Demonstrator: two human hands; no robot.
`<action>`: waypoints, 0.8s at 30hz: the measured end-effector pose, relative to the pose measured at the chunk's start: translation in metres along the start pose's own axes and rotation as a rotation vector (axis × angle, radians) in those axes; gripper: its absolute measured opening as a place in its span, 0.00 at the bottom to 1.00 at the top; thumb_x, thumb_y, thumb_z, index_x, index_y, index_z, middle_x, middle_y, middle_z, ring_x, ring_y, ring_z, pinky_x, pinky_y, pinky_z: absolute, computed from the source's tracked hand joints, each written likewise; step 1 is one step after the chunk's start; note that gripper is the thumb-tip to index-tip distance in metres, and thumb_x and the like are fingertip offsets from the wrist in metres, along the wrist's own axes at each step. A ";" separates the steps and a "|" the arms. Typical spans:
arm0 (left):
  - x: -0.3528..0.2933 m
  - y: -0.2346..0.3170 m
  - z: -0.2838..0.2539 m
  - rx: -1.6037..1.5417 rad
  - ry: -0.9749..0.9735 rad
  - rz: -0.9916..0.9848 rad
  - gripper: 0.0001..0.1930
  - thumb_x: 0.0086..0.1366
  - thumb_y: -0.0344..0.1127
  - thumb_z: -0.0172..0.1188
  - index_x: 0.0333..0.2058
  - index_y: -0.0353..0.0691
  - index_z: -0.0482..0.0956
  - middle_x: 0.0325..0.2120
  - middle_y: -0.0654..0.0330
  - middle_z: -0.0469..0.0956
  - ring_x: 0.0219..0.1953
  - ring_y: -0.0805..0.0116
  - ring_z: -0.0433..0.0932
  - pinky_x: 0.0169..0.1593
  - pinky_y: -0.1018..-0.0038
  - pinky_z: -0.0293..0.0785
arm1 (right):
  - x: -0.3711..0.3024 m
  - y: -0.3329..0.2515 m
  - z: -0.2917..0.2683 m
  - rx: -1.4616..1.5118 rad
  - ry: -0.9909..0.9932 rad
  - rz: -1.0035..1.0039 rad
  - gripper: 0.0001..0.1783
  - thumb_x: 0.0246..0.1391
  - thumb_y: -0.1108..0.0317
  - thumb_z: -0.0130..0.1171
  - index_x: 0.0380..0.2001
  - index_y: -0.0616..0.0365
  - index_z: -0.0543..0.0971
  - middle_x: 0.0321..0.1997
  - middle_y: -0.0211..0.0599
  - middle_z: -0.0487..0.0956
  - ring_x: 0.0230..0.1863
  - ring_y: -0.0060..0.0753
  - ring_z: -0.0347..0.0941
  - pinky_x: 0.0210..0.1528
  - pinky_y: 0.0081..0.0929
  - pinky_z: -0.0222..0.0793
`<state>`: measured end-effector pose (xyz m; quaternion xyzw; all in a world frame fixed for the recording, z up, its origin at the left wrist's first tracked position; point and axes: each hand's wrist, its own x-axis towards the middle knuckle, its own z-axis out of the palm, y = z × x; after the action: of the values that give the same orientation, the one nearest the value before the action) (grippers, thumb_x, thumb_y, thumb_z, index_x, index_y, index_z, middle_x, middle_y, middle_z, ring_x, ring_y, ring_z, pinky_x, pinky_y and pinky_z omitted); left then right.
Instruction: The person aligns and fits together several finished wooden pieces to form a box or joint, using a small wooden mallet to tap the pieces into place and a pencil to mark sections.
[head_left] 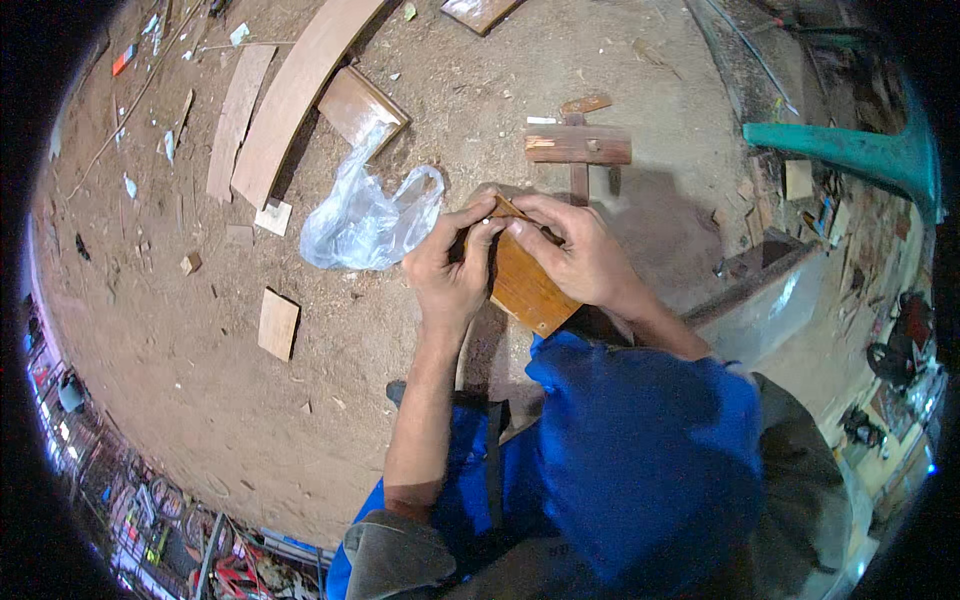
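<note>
A flat varnished orange-brown wooden board (535, 285) rests close to my body, one small hole near its lower corner. Over its far end my two hands meet. Between the fingertips is a small dark-brown pointed piece (510, 207), too covered by the fingers to name. My left hand (448, 255) is closed, thumb and fingers pinching the piece from the left. From the right, my right hand (580, 250) is closed on it too, thumb bent over the board. Whether the piece is joined to the board is hidden.
Just beyond my hands lies a crumpled clear plastic bag (370, 220). Past it are a wooden panel (362, 112) and long curved-looking planks (300, 95). A reddish wooden block with a crosspiece (578, 145) lies ahead. A green plastic chair part (850, 150) stands at right.
</note>
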<state>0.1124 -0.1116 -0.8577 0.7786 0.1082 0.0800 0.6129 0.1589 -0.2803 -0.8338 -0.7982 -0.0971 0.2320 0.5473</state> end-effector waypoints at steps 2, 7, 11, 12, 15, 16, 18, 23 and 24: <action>0.002 0.000 0.002 0.029 -0.041 0.054 0.07 0.66 0.25 0.65 0.43 0.31 0.84 0.42 0.50 0.87 0.43 0.68 0.86 0.48 0.73 0.81 | -0.006 0.002 -0.001 0.081 0.017 0.016 0.17 0.67 0.61 0.57 0.49 0.65 0.79 0.44 0.54 0.83 0.46 0.44 0.83 0.50 0.35 0.75; -0.001 0.006 0.001 0.081 -0.073 0.109 0.11 0.60 0.24 0.69 0.42 0.34 0.83 0.44 0.49 0.86 0.48 0.57 0.86 0.52 0.68 0.81 | -0.015 0.008 -0.005 -0.015 -0.036 0.044 0.18 0.68 0.61 0.56 0.50 0.65 0.78 0.43 0.48 0.84 0.46 0.31 0.81 0.49 0.34 0.76; -0.001 -0.002 0.000 0.053 -0.075 0.170 0.11 0.59 0.22 0.69 0.41 0.32 0.83 0.44 0.49 0.86 0.49 0.57 0.85 0.53 0.67 0.80 | -0.016 0.015 0.002 0.076 -0.029 0.005 0.18 0.68 0.61 0.56 0.51 0.65 0.78 0.43 0.46 0.84 0.45 0.29 0.81 0.47 0.34 0.76; 0.000 -0.001 -0.001 0.054 -0.078 0.161 0.10 0.59 0.22 0.69 0.41 0.32 0.83 0.44 0.49 0.86 0.49 0.57 0.85 0.53 0.67 0.80 | -0.013 0.014 0.004 0.110 -0.017 -0.013 0.18 0.68 0.61 0.56 0.52 0.65 0.78 0.43 0.45 0.84 0.44 0.28 0.81 0.47 0.34 0.76; 0.000 -0.004 -0.002 0.052 -0.080 0.191 0.10 0.59 0.22 0.69 0.40 0.32 0.82 0.43 0.48 0.86 0.49 0.57 0.86 0.53 0.67 0.81 | -0.013 0.008 0.001 0.096 -0.089 0.080 0.18 0.69 0.65 0.57 0.55 0.67 0.77 0.46 0.37 0.83 0.49 0.21 0.76 0.53 0.27 0.73; 0.000 -0.004 -0.002 0.070 -0.083 0.199 0.10 0.59 0.22 0.69 0.40 0.32 0.82 0.43 0.48 0.86 0.49 0.57 0.85 0.53 0.67 0.81 | -0.012 0.008 -0.001 0.089 -0.107 0.086 0.18 0.69 0.65 0.57 0.55 0.67 0.76 0.46 0.37 0.83 0.49 0.20 0.76 0.54 0.27 0.72; -0.001 -0.003 -0.003 0.103 -0.087 0.214 0.10 0.59 0.22 0.69 0.40 0.32 0.82 0.44 0.48 0.86 0.50 0.57 0.85 0.53 0.68 0.81 | -0.011 0.009 -0.004 0.073 -0.146 0.099 0.18 0.69 0.65 0.57 0.55 0.66 0.76 0.47 0.36 0.83 0.50 0.20 0.75 0.55 0.26 0.72; -0.004 0.006 0.003 0.159 -0.099 0.233 0.09 0.59 0.21 0.68 0.39 0.33 0.81 0.44 0.48 0.86 0.50 0.56 0.85 0.53 0.68 0.82 | -0.014 0.036 -0.016 0.194 -0.072 0.183 0.21 0.72 0.58 0.52 0.55 0.64 0.76 0.48 0.36 0.83 0.49 0.22 0.77 0.54 0.25 0.71; -0.005 0.006 0.002 0.173 -0.103 0.227 0.09 0.59 0.21 0.68 0.39 0.33 0.82 0.44 0.49 0.86 0.50 0.56 0.85 0.53 0.68 0.82 | -0.011 0.038 -0.018 0.216 -0.039 0.205 0.22 0.72 0.56 0.51 0.55 0.64 0.76 0.48 0.36 0.83 0.49 0.22 0.77 0.54 0.25 0.71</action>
<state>0.1083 -0.1165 -0.8524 0.8388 -0.0056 0.0994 0.5352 0.1541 -0.3148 -0.8607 -0.7358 0.0000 0.3114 0.6014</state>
